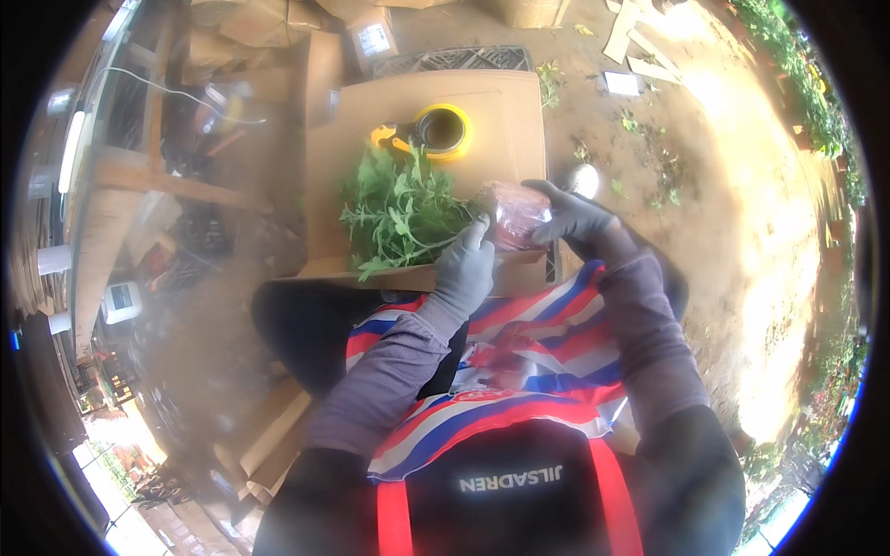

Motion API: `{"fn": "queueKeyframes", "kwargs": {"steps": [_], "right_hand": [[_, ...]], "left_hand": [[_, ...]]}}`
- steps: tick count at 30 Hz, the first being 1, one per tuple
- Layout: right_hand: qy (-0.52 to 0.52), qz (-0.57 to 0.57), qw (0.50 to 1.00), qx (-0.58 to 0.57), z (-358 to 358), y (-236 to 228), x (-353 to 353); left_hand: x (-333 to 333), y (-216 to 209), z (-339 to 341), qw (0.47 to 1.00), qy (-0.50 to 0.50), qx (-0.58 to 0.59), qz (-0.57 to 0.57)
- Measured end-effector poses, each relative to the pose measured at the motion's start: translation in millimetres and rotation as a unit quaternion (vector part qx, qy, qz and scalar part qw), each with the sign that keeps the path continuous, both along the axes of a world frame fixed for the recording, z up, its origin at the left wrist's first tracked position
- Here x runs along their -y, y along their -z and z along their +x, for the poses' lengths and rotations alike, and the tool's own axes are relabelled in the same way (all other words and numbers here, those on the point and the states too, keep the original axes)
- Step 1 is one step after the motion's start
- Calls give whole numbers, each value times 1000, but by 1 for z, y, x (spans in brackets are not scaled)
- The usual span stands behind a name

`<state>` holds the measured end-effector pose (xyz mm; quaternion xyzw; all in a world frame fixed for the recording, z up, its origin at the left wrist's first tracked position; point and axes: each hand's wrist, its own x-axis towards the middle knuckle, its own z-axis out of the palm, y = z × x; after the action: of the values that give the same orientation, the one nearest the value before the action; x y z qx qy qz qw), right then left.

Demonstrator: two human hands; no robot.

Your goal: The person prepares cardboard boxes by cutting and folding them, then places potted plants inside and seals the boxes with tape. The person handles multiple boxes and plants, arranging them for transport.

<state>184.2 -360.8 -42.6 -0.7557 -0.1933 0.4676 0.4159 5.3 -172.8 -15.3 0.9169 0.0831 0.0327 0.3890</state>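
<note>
A leafy green plant (399, 208) lies on its side over a sheet of cardboard (501, 107), leaves to the left. At its right end is a brownish root ball wrapped in shiny clear film (519, 211). My left hand (464, 267), in a grey glove, closes round the stem base beside the wrapped end, thumb up. My right hand (573, 218), gloved too, grips the right end of the wrapped root ball, its fingers over the top. Beyond the leaves, a yellow tape dispenser (394, 137) with a tape roll (443, 131) rests on the cardboard.
Under the cardboard's far edge shows a dark plastic crate (454, 59). Striped red, white and blue cloth (547, 334) covers my lap. Cardboard boxes (250, 23) stand at the far left, near a wooden frame (185, 185). Flat strips (640, 42) lie on the dirt ground at far right.
</note>
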Motion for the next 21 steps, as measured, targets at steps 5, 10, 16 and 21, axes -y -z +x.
{"fn": "queueKeyframes", "kwargs": {"steps": [5, 10, 16, 21], "right_hand": [[-112, 13, 916, 384, 51, -17, -104], [-85, 80, 926, 358, 56, 23, -195], [99, -4, 957, 273, 92, -49, -110], [134, 69, 864, 481, 34, -113, -31]], "left_hand": [[0, 15, 7, 996, 37, 55, 63], [-3, 7, 8, 984, 49, 85, 151], [-14, -14, 36, 992, 16, 25, 122], [-53, -32, 108, 984, 57, -101, 132]]}}
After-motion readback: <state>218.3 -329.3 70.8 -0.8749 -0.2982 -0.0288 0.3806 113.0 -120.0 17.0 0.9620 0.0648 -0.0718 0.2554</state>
